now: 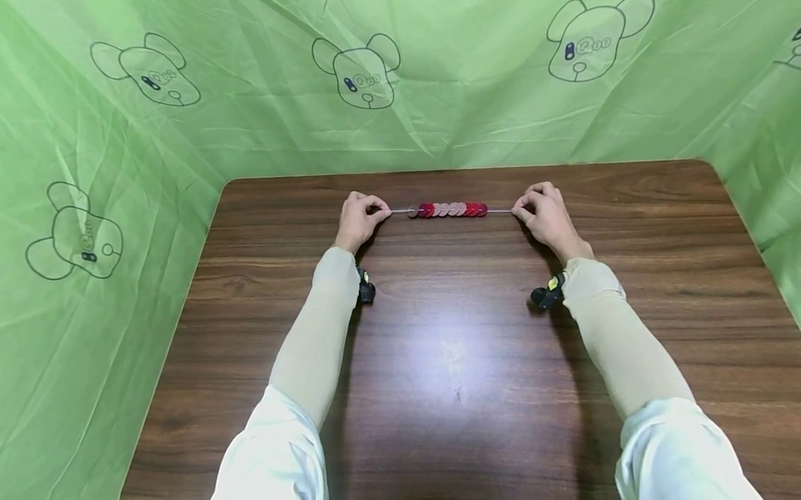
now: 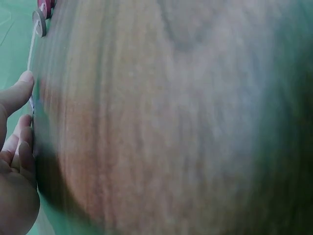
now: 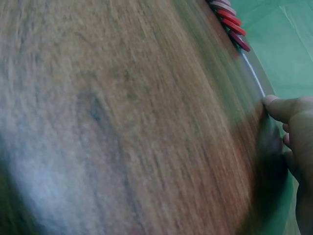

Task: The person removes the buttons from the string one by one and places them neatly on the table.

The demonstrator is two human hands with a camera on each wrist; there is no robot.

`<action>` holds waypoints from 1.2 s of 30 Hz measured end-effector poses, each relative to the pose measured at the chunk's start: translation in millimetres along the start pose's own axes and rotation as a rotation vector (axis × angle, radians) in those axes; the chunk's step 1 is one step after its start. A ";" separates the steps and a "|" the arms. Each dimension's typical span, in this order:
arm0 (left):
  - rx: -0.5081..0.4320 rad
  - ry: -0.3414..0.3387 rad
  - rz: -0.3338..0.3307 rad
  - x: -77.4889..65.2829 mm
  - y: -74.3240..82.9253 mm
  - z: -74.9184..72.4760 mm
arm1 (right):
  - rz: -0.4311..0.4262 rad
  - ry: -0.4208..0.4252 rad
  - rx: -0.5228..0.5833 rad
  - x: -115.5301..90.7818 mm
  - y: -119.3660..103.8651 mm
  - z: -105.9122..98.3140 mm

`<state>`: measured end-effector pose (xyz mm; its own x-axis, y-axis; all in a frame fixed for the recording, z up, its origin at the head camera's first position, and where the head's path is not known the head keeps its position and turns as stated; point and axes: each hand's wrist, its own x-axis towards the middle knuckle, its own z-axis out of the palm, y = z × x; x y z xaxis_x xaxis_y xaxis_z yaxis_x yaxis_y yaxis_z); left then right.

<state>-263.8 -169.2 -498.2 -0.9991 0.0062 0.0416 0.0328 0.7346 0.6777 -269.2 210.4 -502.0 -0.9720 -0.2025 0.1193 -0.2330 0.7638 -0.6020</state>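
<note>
A pale string (image 1: 500, 211) stretches left to right near the far side of the table, with a row of round flat button-like discs (image 1: 452, 210) threaded on its middle. The discs overlap and run from grey-brown at the left through dark red and pink to bright red and dark red at the right. Between thumb and fingertips my left hand (image 1: 360, 219) pinches the string's left end. The right hand (image 1: 548, 216) pinches the other end. In the left wrist view a grey disc (image 2: 39, 23) shows the string passing through it; a dark red disc (image 3: 239, 41) is rightmost in the right wrist view.
The brown wood-grain table (image 1: 447, 403) reaches under both forearms. Green cloth (image 1: 448, 116) with printed bear heads hangs behind the table's far edge and at both sides. A small black camera is worn on each wrist.
</note>
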 end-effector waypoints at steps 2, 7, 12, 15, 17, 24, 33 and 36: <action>0.000 0.003 0.001 0.0 0.1 0.2 | -0.008 0.000 -0.006 0.6 -2.4 -0.2; -0.003 0.002 -0.022 -0.3 0.9 0.6 | -0.024 -0.001 0.009 1.9 -12.8 0.8; 0.021 0.002 -0.036 0.3 0.1 0.2 | -0.053 -0.011 0.027 5.7 -21.8 5.6; 0.027 -0.010 -0.039 0.9 -1.4 -0.2 | -0.066 -0.022 0.028 7.9 -25.0 8.5; 0.022 -0.023 -0.040 1.0 -1.8 -0.8 | -0.068 -0.034 0.024 9.0 -26.5 9.9; -0.003 -0.053 -0.014 0.8 0.2 -4.2 | -0.049 -0.068 0.004 11.6 -29.7 14.5; -0.108 0.001 0.038 0.8 -1.1 -4.3 | -0.034 -0.093 -0.005 13.5 -33.9 19.6; -0.174 0.010 0.008 0.4 -0.6 -4.6 | -0.039 -0.093 -0.011 13.6 -34.8 21.0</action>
<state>-264.1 -172.8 -495.2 -0.9985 0.0043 0.0538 0.0455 0.6057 0.7944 -273.6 168.3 -496.0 -0.9554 -0.2874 0.0684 -0.2711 0.7608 -0.5897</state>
